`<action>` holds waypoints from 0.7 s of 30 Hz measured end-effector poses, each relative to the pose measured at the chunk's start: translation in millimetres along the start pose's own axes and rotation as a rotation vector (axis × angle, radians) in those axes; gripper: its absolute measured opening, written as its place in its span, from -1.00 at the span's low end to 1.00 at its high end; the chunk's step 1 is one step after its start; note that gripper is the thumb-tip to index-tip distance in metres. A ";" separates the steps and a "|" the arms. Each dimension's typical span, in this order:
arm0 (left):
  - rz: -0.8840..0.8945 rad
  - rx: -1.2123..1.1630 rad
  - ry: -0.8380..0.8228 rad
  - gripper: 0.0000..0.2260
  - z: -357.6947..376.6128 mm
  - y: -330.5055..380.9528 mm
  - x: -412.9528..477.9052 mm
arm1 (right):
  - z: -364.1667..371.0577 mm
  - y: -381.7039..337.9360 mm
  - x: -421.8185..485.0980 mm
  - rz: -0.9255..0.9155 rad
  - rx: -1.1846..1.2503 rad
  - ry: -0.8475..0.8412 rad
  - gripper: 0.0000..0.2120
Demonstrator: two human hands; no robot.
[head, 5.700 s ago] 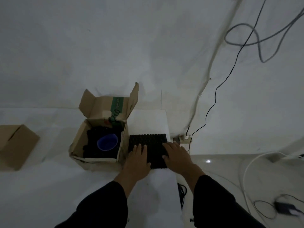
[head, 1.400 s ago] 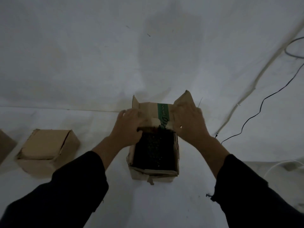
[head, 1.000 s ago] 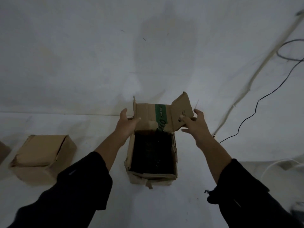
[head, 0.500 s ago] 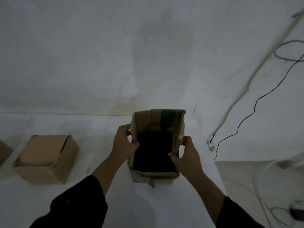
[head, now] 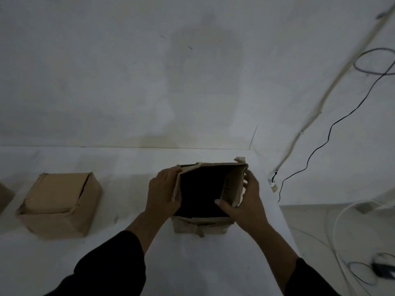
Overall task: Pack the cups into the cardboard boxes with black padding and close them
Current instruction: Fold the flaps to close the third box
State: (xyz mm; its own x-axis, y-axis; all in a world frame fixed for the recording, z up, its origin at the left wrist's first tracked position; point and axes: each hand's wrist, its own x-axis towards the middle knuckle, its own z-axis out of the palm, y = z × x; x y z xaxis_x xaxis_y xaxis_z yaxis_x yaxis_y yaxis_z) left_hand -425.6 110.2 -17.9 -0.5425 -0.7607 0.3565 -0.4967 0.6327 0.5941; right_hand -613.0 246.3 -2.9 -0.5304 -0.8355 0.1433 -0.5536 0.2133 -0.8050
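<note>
The open box [head: 201, 225] stands on the white table [head: 128, 167], near its right edge, straight in front of the person and between both hands. The left hand [head: 162, 193] grips the left flap [head: 177, 186], fingers curled round its edge. The right hand [head: 248, 201] clamps the right flap [head: 232, 184], thumb on the inner face and fingers behind; that flap leans inward over the opening. Black padding [head: 198, 189] fills the top of the box, so whatever lies under it is hidden. The far flap stands along the back edge, and a strip of tape hangs from the front wall.

Well apart to the left sits a closed box [head: 59, 201], its flaps folded down. At the picture's left edge shows a brown corner, probably a third box [head: 4, 197], though too little shows to be sure. Beyond the table rises a pale wall [head: 149, 71]. To the right of it a white cord [head: 310, 116] and a black cable [head: 320, 146] run down the wall, and more cables lie on the floor, blurred.

By count: two hands, one open box, one closed box, perhaps one more, one layer of padding in sight
</note>
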 end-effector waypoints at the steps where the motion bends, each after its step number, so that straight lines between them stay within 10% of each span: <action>1: 0.001 -0.001 -0.024 -0.56 -1.0 -1.9 0.2 | -2.7 -4.1 2.5 -0.020 0.034 -0.023 0.05; 7: 0.089 -0.197 -0.121 -0.27 -13.6 -11.9 -4.3 | -8.3 -10.0 9.8 -0.147 -0.067 -0.110 -0.04; 21: 0.209 -0.129 -0.086 -0.49 -10.3 -9.1 -35.6 | -2.6 18.8 -14.7 -0.254 -0.177 -0.073 0.03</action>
State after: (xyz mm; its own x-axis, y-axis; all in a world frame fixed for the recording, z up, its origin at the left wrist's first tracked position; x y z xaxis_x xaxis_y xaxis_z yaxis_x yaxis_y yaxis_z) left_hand -394.8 130.0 -28.6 -0.6824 -0.5969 0.4219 -0.2806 0.7469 0.6029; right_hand -617.3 263.9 -18.7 -0.3171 -0.9060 0.2804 -0.7688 0.0724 -0.6354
